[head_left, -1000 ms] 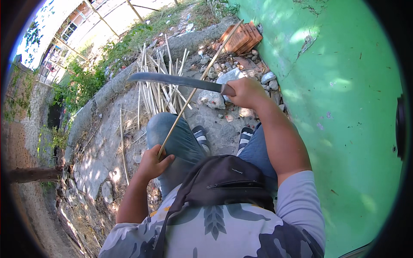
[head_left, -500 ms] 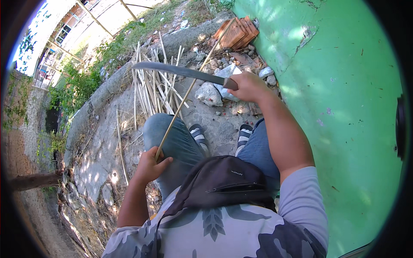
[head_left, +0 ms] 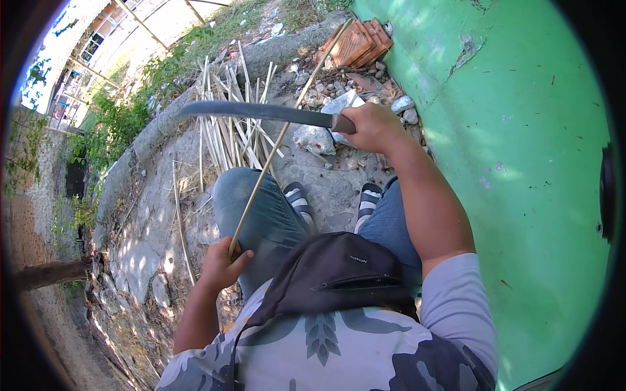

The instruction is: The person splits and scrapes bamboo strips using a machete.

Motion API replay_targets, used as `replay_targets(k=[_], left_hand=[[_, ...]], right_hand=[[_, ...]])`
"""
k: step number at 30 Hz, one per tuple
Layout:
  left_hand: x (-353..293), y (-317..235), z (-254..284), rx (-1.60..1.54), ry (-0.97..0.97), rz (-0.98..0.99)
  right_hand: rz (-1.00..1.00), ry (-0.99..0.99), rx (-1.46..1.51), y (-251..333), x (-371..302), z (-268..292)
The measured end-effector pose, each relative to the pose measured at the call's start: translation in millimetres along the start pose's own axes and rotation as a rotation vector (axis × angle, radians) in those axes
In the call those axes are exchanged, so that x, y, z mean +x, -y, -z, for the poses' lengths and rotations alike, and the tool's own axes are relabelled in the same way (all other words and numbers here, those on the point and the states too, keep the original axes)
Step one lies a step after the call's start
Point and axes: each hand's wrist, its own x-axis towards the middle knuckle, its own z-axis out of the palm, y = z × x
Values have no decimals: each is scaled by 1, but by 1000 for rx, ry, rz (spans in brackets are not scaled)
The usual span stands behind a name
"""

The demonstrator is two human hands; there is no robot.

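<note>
My right hand (head_left: 373, 128) is closed round the brown handle of a machete (head_left: 261, 111). Its long, dark, slightly curved blade points left and crosses over a thin, pale bamboo strip (head_left: 269, 159). Beside my left knee, my left hand (head_left: 225, 264) grips the strip's lower end, thumb stretched along it. From there the strip slants up and away to the right, its far end near some stacked roof tiles. The blade passes across the strip's middle; whether they touch, I cannot tell.
A pile of pale split strips (head_left: 228, 137) lies on the ground ahead left. Stone chunks (head_left: 315, 139) and stacked orange roof tiles (head_left: 357, 44) stand ahead, beside a green wall (head_left: 508, 163) on my right. A low concrete edge (head_left: 147, 140) curves along the left.
The machete has shifted slightly left and down, its blade now more level. My left hand has moved a little left and lower with the bamboo strip.
</note>
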Motion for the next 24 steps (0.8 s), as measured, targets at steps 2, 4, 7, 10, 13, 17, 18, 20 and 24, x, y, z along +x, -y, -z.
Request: replay_targets(k=[2, 4, 7, 10, 13, 17, 18, 20, 24], left_hand=[[1, -5, 0, -7, -10, 0], [-3, -2, 2, -7, -3, 0], [-9, 5, 2, -11, 31, -16], [-13, 14, -4, -31, 41, -4], [-16, 17, -6, -65, 15, -22], [-17, 21, -8, -47, -15, -72], [-17, 21, -8, -10, -2, -94], [-14, 21, -9, -28, 22, -48], [-9, 19, -11, -13, 15, -54]], right_hand=[[36, 82, -88, 8, -3, 3], [110, 99, -119, 11, -3, 3], [-31, 1, 81, -17, 2, 0], [-69, -129, 203, -33, -1, 5], [15, -95, 185, -14, -1, 4], [218, -34, 62, 3, -7, -6], [280, 0, -16, 4, -6, -7], [258, 6, -9, -2, -3, -7], [-82, -62, 92, -20, 2, -3]])
